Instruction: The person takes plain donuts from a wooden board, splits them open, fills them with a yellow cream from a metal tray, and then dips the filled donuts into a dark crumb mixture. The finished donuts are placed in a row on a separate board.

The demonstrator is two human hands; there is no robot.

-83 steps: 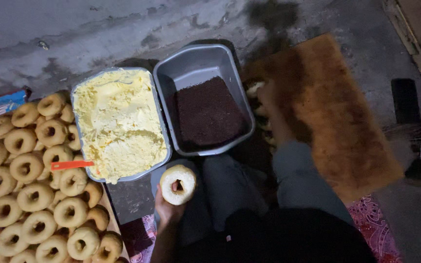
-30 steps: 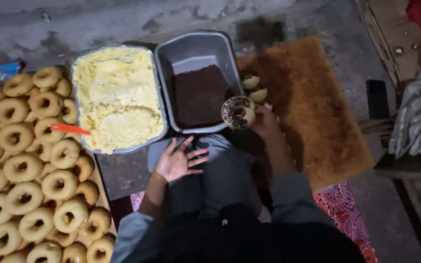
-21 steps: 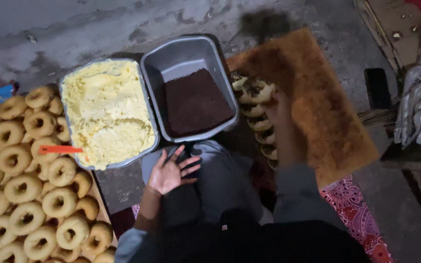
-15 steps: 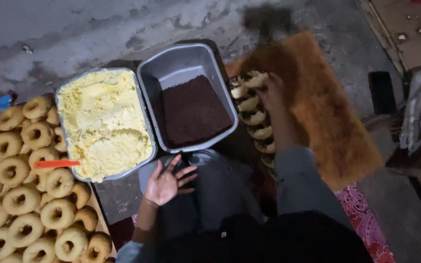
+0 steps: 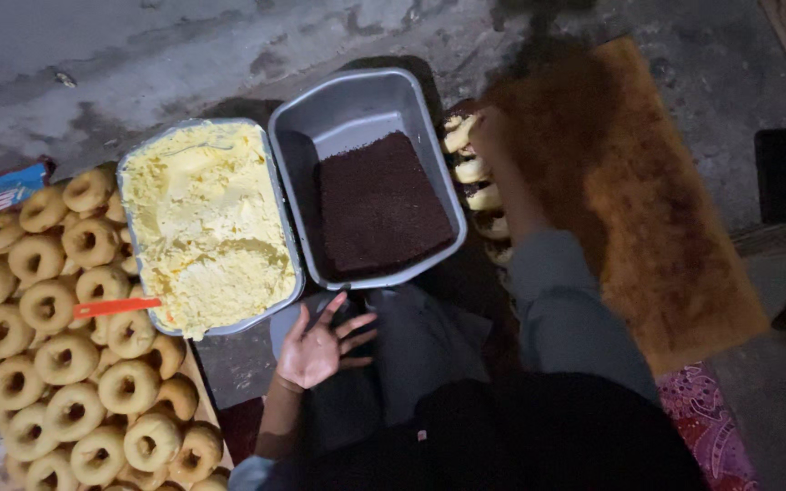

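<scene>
- Placing looks like the step in hand: the right hand [image 5: 488,136] is stretched out to the far end of a row of coated doughnuts [image 5: 471,170] that lies along the near edge of a brown mat [image 5: 648,209].
- Whether the right hand is closed on a doughnut or has let go cannot be told; the fingers are dim and partly hidden against the row.
- The topmost coated doughnut [image 5: 458,133] lies just beside the right hand, touching or nearly touching its fingers, with the other coated ones strung out below it toward the sleeve.
- The left hand [image 5: 316,344] is empty, palm up with fingers spread, resting over the lap just below the two trays.
- Judging from the layout, the next move calls for a fresh ring: the pile of plain doughnuts [image 5: 75,345] lies to the left of the left hand, near but not touching it.
- A grey metal tray of yellow cream [image 5: 206,227] sits between that pile and a second grey tray of dark chocolate sprinkles [image 5: 377,205]; an orange spatula [image 5: 115,306] rests at the cream tray's lower left corner.
- The sprinkle tray lies between the two hands, just left of the coated row.
</scene>
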